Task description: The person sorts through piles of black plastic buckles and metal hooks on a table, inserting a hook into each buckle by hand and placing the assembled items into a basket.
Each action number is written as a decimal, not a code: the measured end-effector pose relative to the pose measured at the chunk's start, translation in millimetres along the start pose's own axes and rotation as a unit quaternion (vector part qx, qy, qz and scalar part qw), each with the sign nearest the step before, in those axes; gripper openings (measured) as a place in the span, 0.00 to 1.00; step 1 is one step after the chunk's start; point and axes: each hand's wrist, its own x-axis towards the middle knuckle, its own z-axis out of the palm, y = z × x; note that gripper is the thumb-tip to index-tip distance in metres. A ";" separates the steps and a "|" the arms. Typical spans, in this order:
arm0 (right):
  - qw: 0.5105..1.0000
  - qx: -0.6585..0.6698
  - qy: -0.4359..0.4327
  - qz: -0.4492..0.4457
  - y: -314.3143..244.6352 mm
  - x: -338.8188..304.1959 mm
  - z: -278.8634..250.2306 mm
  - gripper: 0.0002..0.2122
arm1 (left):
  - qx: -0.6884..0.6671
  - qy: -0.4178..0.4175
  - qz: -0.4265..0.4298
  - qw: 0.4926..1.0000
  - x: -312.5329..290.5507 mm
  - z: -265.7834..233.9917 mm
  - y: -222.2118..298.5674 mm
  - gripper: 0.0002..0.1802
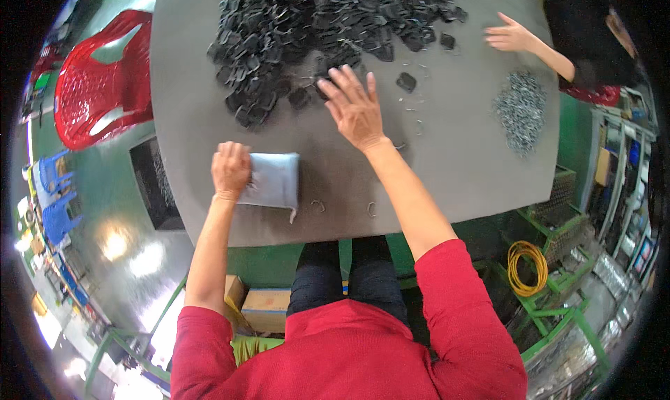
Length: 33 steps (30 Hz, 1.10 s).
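We see the left hand [231, 168] curled, knuckles up, gripping the left edge of a small grey pouch [273, 180] that lies flat on the grey table [460, 163] near its front edge. The forearm runs straight back to a red sleeve [209, 351]. The right hand [354, 107] stretches further forward, palm down, fingers spread and holding nothing, its fingertips touching the near fringe of a big heap of black parts [314, 30] (too small to tell apart). A few loose black parts [406, 82] lie just right of it. Two small wire clips [371, 209] sit near the pouch. Further right lies a pile of silvery metal pieces [520, 110]; another person's hand [509, 35] rests flat beyond it.
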 end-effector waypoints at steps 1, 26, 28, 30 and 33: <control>0.998 0.026 0.037 0.052 13.5 -4.0 -12.5 0.20 | 0.031 0.001 -0.039 0.999 14.3 -2.8 -3.5 0.06; 0.942 0.032 0.080 0.324 475.1 -203.8 -243.0 0.23 | -0.269 -0.029 0.332 0.904 366.9 105.1 568.5 0.28; 0.955 0.053 0.067 0.282 463.6 -209.9 -240.4 0.24 | -0.267 -0.058 0.389 0.880 366.1 102.4 579.2 0.27; 0.945 0.079 0.095 0.303 432.0 -220.8 -233.9 0.26 | -0.295 -0.074 0.371 0.877 343.6 101.8 576.1 0.27; 0.902 0.080 0.185 0.382 382.1 -228.9 -211.4 0.27 | -0.354 -0.067 0.303 0.882 298.6 99.3 573.3 0.26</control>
